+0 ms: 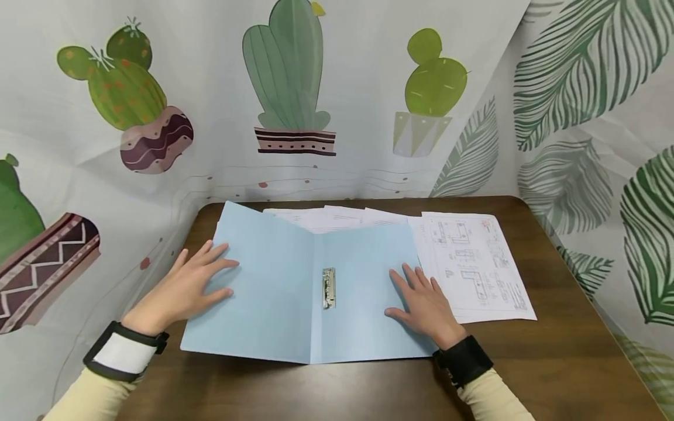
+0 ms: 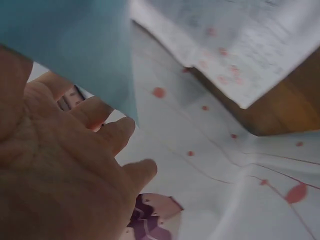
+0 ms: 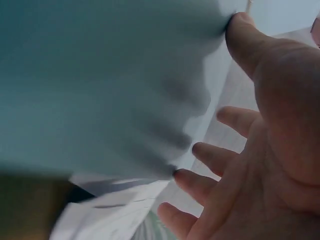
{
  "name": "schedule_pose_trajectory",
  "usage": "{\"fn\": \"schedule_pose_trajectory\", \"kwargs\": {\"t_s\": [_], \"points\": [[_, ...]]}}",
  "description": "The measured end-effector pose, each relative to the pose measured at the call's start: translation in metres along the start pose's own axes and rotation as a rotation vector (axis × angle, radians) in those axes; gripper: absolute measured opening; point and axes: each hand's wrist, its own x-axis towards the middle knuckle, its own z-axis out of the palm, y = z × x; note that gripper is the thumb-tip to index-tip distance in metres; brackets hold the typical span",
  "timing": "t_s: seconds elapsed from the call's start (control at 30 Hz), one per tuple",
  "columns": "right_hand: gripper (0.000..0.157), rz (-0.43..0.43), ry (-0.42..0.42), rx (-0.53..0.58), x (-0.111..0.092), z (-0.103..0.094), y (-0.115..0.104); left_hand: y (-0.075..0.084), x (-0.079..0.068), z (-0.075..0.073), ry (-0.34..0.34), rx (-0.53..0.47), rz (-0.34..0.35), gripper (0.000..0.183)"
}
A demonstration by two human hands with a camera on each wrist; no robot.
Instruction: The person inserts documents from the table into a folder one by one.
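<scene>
Folder lying unfolded on worktop; opening looking nearly done, left cover sitting tilted, flattening apparently outstanding. You're resting left hand at its edge, right hand on right cover; fingers spreading wide, gripping nothing. Clip holding none of papers lying behind and right.

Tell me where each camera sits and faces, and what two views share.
Head: on the head, facing forward and down at the blue folder, papers and table; left hand, right hand and sleeves show.
Left wrist: on that wrist, facing past the folder's corner toward papers and the backdrop; the left hand shows.
Right wrist: on that wrist, facing the folder; the right hand shows.
Shared: both wrist views show part of the folder.
</scene>
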Motion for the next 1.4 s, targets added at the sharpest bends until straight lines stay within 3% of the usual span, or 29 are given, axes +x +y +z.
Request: {"fn": "schedule_pose_trajectory", "kwargs": {"t_s": [0.1,0.23,0.47,0.53,0.63,0.67,0.8,0.87,1.07,1.4], "points": [[0.083,0.009,-0.042,-0.007,0.0,0.005,0.001,-0.009,-0.008,0.013,-0.036,0.044,-0.037,0.056],[0.081,0.008,-0.051,-0.032,-0.002,0.011,0.002,-0.015,-0.011,0.043,-0.087,0.066,-0.047,0.061],[0.079,0.024,-0.051,-0.036,-0.004,0.008,0.0,-0.003,0.01,0.092,-0.186,0.049,0.091,0.09],[0.079,0.026,-0.052,-0.028,-0.005,0.01,0.001,0.007,0.016,0.101,-0.181,0.013,0.09,0.079],[0.078,0.024,-0.052,-0.023,-0.005,0.011,0.001,0.024,0.025,0.117,-0.133,-0.046,0.007,0.048],[0.078,0.022,-0.049,-0.023,-0.005,0.011,0.001,0.031,0.029,0.123,-0.123,-0.065,-0.034,0.046],[0.078,0.021,-0.034,-0.026,-0.005,0.011,0.001,0.061,0.041,0.145,-0.123,-0.12,-0.2,0.083],[0.078,0.022,-0.03,-0.022,-0.005,0.011,0.001,0.075,0.046,0.154,-0.12,-0.131,-0.252,0.097],[0.079,0.025,-0.042,-0.01,-0.003,0.012,0.0,0.096,0.052,0.173,-0.063,-0.128,-0.289,0.111],[0.078,0.029,-0.036,-0.005,-0.004,0.011,0.0,0.102,0.052,0.179,-0.037,-0.078,-0.282,0.116]]}}
